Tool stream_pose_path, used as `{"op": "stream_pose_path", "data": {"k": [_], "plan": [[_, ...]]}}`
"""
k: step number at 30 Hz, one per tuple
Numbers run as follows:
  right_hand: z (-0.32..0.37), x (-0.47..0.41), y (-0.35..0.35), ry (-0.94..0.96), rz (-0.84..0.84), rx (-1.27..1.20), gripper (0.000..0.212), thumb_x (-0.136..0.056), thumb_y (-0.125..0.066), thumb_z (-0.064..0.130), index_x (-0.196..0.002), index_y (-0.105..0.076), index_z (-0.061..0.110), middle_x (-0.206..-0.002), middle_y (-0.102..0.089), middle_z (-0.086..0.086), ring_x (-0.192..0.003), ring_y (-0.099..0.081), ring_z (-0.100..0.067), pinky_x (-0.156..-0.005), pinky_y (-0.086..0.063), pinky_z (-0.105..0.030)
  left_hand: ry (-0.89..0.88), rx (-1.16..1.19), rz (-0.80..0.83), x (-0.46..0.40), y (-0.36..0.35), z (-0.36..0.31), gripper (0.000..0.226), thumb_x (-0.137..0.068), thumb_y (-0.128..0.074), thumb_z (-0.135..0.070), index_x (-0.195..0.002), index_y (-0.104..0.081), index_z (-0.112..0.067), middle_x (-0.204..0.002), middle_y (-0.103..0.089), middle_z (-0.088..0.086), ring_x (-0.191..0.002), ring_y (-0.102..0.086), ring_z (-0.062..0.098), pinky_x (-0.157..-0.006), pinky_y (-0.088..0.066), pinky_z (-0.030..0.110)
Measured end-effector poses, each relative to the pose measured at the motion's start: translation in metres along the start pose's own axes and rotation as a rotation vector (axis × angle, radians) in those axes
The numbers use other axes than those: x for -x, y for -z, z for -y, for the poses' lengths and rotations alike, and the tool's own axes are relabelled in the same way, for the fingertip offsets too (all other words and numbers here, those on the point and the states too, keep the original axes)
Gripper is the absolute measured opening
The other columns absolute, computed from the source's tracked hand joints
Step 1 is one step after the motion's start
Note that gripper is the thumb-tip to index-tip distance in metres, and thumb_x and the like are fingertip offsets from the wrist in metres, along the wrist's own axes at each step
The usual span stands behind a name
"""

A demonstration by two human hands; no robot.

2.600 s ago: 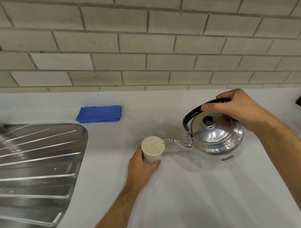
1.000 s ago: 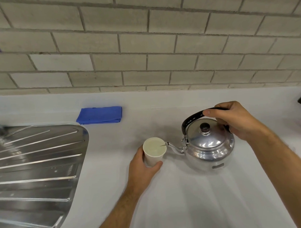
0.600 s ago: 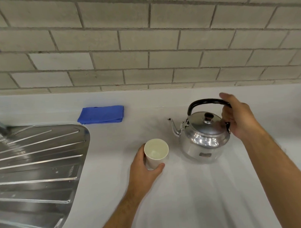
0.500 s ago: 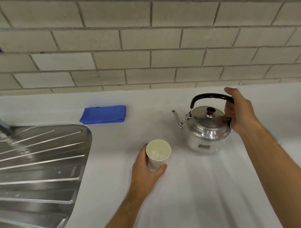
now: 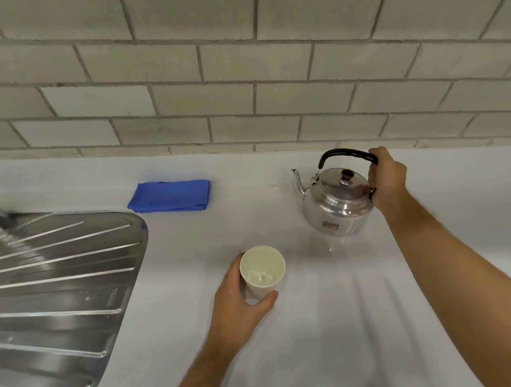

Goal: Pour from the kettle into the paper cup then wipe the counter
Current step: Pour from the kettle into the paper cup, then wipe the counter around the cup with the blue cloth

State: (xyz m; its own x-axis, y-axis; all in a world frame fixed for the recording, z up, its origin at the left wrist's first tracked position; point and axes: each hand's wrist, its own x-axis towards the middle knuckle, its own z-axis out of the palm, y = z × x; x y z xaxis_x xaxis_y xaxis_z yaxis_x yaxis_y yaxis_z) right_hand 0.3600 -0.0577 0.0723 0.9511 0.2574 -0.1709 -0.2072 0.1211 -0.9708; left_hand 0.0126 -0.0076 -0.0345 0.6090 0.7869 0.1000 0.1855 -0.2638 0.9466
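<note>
A shiny steel kettle (image 5: 337, 203) with a black handle stands upright on the white counter (image 5: 325, 321) at the back right, spout pointing left. My right hand (image 5: 388, 178) grips the right end of its handle. A white paper cup (image 5: 263, 271) with liquid inside stands in the middle of the counter. My left hand (image 5: 239, 306) wraps around its near side. A folded blue cloth (image 5: 170, 195) lies near the wall, left of the kettle.
A steel sink drainboard (image 5: 55, 287) with ridges fills the left side. A grey brick wall (image 5: 244, 78) rises behind the counter.
The kettle was tipped with its spout over the cup. It has since been righted and moved back and to the right, away from the cup. My left hand stayed on the cup.
</note>
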Motion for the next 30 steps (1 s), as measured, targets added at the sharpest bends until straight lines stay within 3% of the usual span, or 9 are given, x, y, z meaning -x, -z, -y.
{"op": "stream_pose_path", "data": {"k": [6,10,16,18,20,23,26,28,30], "plan": [[0.004,-0.010,-0.010,0.019,-0.053,0.080,0.036,-0.064,-0.070,0.036,-0.041,-0.044,0.022,-0.045,-0.038,0.005,-0.042,-0.031,-0.012,-0.047,-0.026,-0.027,0.002,-0.011,-0.007,0.000,-0.001,-0.001,0.078,-0.060,-0.086,-0.033,-0.118,-0.042,-0.059,-0.118,-0.056,-0.036,-0.110,-0.054,-0.009,-0.082,-0.040,0.001],[0.004,-0.017,-0.012,0.036,-0.041,0.134,0.046,-0.058,-0.072,0.047,-0.037,-0.041,0.020,-0.048,-0.036,0.003,-0.046,-0.031,-0.015,-0.053,-0.028,-0.029,0.000,-0.013,-0.001,0.001,-0.001,-0.003,0.079,-0.059,-0.086,-0.035,-0.119,-0.041,-0.060,-0.119,-0.055,-0.037,-0.111,-0.053,-0.011,-0.082,-0.040,0.001],[0.003,-0.014,-0.011,0.089,-0.012,0.220,0.048,-0.070,-0.065,0.055,-0.040,-0.042,0.024,-0.056,-0.036,0.003,-0.054,-0.036,-0.015,-0.059,-0.033,-0.029,0.014,-0.023,0.038,0.002,0.002,-0.004,0.082,-0.059,-0.086,-0.034,-0.122,-0.039,-0.057,-0.120,-0.054,-0.036,-0.113,-0.052,-0.010,-0.084,-0.041,0.003],[0.005,-0.008,-0.010,0.133,-0.038,0.299,0.029,-0.074,-0.056,0.058,-0.064,-0.057,0.032,-0.072,-0.053,0.006,-0.076,-0.051,-0.017,-0.075,-0.042,-0.033,0.017,-0.028,0.090,0.001,0.006,-0.005,0.087,-0.058,-0.087,-0.029,-0.125,-0.037,-0.053,-0.120,-0.053,-0.034,-0.114,-0.051,-0.008,-0.086,-0.040,0.004],[0.008,-0.003,-0.011,0.227,-0.145,0.429,0.030,-0.077,-0.051,0.057,-0.087,-0.058,0.029,-0.094,-0.062,0.007,-0.098,-0.053,-0.021,-0.092,-0.038,-0.040,0.023,-0.043,0.150,-0.002,0.013,-0.004,0.091,-0.060,-0.085,-0.021,-0.129,-0.035,-0.051,-0.120,-0.054,-0.033,-0.114,-0.051,-0.008,-0.087,-0.041,0.005],[0.016,0.013,-0.018,0.546,-0.271,0.503,0.030,-0.081,-0.055,0.040,-0.100,-0.060,0.018,-0.109,-0.058,0.000,-0.110,-0.050,-0.022,-0.086,-0.032,-0.038,0.088,-0.079,0.182,-0.007,0.030,0.000,0.091,-0.065,-0.083,-0.015,-0.135,-0.032,-0.042,-0.120,-0.056,-0.024,-0.112,-0.053,-0.006,-0.087,-0.042,0.006],[0.021,0.037,-0.035,0.809,-0.020,0.401,0.013,-0.083,-0.058,0.014,-0.096,-0.061,0.015,-0.100,-0.056,0.001,-0.095,-0.051,-0.011,-0.083,-0.037,-0.025,0.123,-0.105,0.074,-0.020,0.052,0.003,0.075,-0.071,-0.080,-0.011,-0.133,-0.044,-0.031,-0.114,-0.060,-0.012,-0.109,-0.057,0.003,-0.086,-0.039,0.004],[0.021,0.053,-0.055,0.773,0.223,0.336,0.015,-0.083,-0.058,0.001,-0.090,-0.059,0.014,-0.083,-0.057,0.004,-0.074,-0.052,-0.001,-0.070,-0.042,-0.015,0.144,-0.126,-0.024,-0.035,0.068,0.003,0.058,-0.075,-0.074,-0.009,-0.125,-0.052,-0.028,-0.109,-0.061,-0.009,-0.104,-0.058,0.009,-0.087,-0.043,0.011],[0.018,0.067,-0.081,0.619,0.389,0.385,0.018,-0.084,-0.060,-0.003,-0.086,-0.061,0.015,-0.074,-0.054,0.007,-0.065,-0.050,-0.001,-0.063,-0.045,-0.015,0.177,-0.162,-0.097,-0.054,0.086,0.005,0.046,-0.079,-0.069,-0.009,-0.120,-0.056,-0.025,-0.110,-0.062,-0.003,-0.103,-0.057,0.012,-0.089,-0.045,0.023]]}}
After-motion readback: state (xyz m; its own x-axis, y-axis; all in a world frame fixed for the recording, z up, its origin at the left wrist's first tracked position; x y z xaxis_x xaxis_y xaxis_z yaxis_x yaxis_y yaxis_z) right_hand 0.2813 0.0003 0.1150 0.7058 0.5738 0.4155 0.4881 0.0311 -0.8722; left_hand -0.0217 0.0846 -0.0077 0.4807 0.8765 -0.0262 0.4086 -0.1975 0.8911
